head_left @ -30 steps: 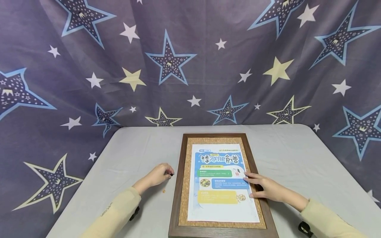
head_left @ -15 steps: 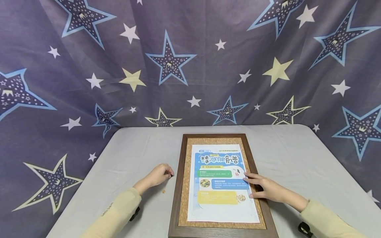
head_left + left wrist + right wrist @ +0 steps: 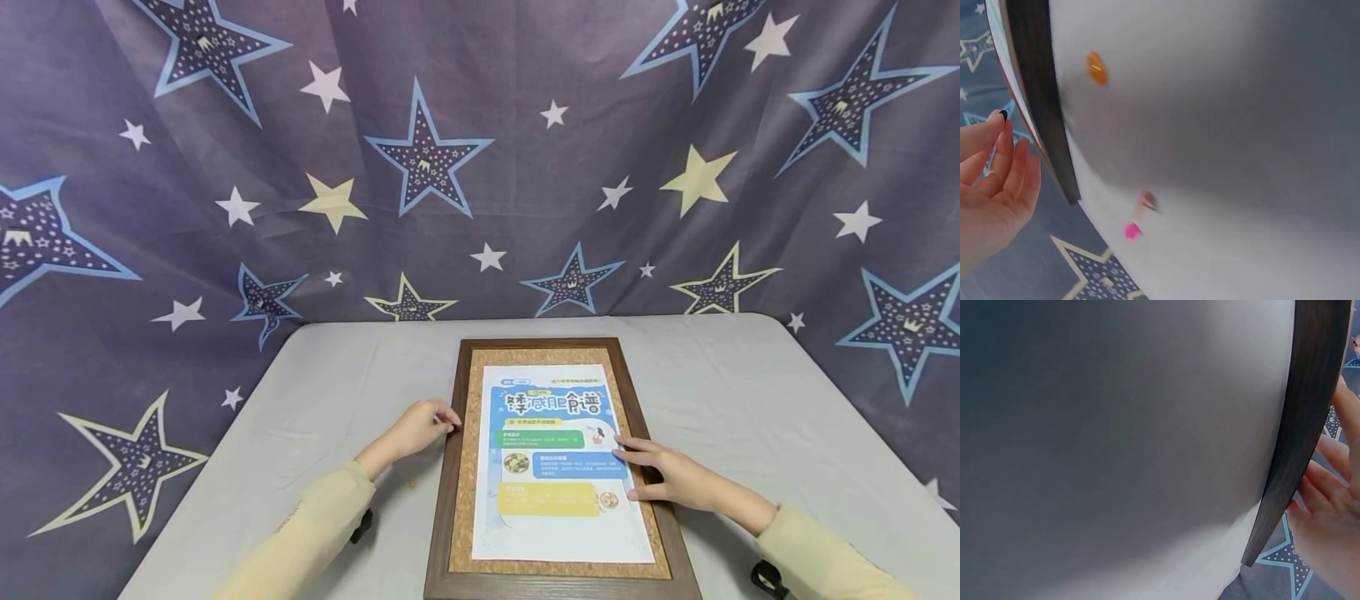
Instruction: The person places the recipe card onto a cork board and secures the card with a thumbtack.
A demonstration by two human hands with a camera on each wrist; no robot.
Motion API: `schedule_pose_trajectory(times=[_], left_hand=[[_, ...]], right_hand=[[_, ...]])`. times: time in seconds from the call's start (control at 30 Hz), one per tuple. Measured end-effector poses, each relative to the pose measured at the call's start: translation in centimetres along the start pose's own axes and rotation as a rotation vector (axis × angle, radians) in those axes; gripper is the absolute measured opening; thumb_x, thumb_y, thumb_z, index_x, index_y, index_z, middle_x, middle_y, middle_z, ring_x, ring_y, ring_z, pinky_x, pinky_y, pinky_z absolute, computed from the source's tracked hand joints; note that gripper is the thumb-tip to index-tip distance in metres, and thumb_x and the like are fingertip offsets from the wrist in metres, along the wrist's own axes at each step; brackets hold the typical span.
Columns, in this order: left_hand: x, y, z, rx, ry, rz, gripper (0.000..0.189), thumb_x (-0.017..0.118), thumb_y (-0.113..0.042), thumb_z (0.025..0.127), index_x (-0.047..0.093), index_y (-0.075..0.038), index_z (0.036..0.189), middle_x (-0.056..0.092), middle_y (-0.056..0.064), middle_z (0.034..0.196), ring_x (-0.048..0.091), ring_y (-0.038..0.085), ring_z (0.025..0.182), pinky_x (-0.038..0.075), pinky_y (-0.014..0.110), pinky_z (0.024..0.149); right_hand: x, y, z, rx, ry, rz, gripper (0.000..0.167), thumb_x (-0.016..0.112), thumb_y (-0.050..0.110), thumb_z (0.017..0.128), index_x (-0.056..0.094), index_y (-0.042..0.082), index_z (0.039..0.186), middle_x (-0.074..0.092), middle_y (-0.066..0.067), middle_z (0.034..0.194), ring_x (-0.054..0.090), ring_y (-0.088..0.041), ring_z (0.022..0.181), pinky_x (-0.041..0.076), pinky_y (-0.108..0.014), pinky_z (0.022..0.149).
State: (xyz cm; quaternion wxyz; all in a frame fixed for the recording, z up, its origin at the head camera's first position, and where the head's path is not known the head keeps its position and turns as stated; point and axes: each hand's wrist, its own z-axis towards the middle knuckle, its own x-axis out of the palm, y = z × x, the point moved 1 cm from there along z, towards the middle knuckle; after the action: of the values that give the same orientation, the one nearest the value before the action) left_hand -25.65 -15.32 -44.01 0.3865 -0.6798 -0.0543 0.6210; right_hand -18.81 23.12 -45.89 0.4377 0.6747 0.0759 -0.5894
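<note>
A printed poster (image 3: 555,537) with blue, green and yellow panels lies on a cork board (image 3: 461,533) in a dark brown frame (image 3: 444,500). My left hand (image 3: 422,427) is at the frame's left side. Between its thumb and fingertips it pinches a small black pushpin (image 3: 1004,115), of which only the dark head shows in the left wrist view. On the right, my other hand (image 3: 678,477) lies across the frame, its fingertips resting on the poster's right edge. From the right wrist view the frame side hides those fingertips.
An orange pushpin (image 3: 1097,69), a pink pushpin (image 3: 1132,231) and a blurred brownish pushpin (image 3: 1149,200) lie on the grey-covered table (image 3: 360,375) left of the frame. Behind the table hangs a star-patterned curtain (image 3: 510,183).
My left hand has moved right and slightly away from me, from the tablecloth to the frame's left side, carrying the black pushpin. The right hand has stayed in place.
</note>
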Motion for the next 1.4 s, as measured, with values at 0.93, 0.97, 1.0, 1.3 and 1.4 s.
schedule_pose_trajectory(times=[0.93,0.97,1.0,1.3,1.4], left_hand=[[4.0,-8.9,9.5,0.022,0.094,-0.075,0.015,0.054,-0.003,0.086,0.066,-0.004,0.094,0.063,0.003,0.088,0.056,0.011,0.079,0.045,0.021,0.068],[4.2,-9.1,9.8,0.025,0.094,-0.082,0.015,0.054,-0.003,0.086,0.066,-0.004,0.094,0.063,0.004,0.087,0.056,0.012,0.079,0.045,0.021,0.069],[4.4,-9.3,10.0,0.030,0.093,-0.089,0.015,0.053,-0.002,0.086,0.066,-0.003,0.094,0.063,0.004,0.087,0.056,0.012,0.079,0.045,0.021,0.069],[5.9,-10.2,12.0,-0.010,0.094,-0.116,0.017,0.052,-0.002,0.087,0.066,-0.002,0.097,0.063,0.005,0.089,0.057,0.014,0.082,0.045,0.022,0.071],[6.6,-10.3,12.6,-0.018,0.082,-0.118,0.016,0.053,-0.002,0.087,0.066,-0.002,0.096,0.064,0.005,0.089,0.057,0.014,0.083,0.045,0.022,0.072]], right_hand=[[0.0,0.0,-0.1,-0.001,0.003,-0.028,0.062,0.058,0.039,0.081,0.048,-0.006,0.122,0.037,-0.025,0.132,0.038,-0.042,0.116,0.039,-0.050,0.086],[0.0,0.0,-0.1,-0.001,0.003,-0.031,0.062,0.058,0.040,0.081,0.048,-0.006,0.122,0.037,-0.024,0.132,0.038,-0.042,0.116,0.039,-0.050,0.086],[0.0,0.0,-0.1,-0.001,0.002,-0.033,0.062,0.058,0.040,0.081,0.048,-0.006,0.122,0.037,-0.024,0.132,0.038,-0.042,0.116,0.039,-0.050,0.086],[0.0,0.0,-0.1,0.006,0.002,-0.031,0.063,0.059,0.040,0.081,0.048,-0.007,0.122,0.037,-0.024,0.132,0.038,-0.042,0.116,0.038,-0.050,0.087],[0.0,0.0,0.0,-0.001,-0.001,-0.030,0.062,0.059,0.039,0.081,0.048,-0.007,0.122,0.037,-0.025,0.131,0.038,-0.042,0.116,0.038,-0.050,0.086]])
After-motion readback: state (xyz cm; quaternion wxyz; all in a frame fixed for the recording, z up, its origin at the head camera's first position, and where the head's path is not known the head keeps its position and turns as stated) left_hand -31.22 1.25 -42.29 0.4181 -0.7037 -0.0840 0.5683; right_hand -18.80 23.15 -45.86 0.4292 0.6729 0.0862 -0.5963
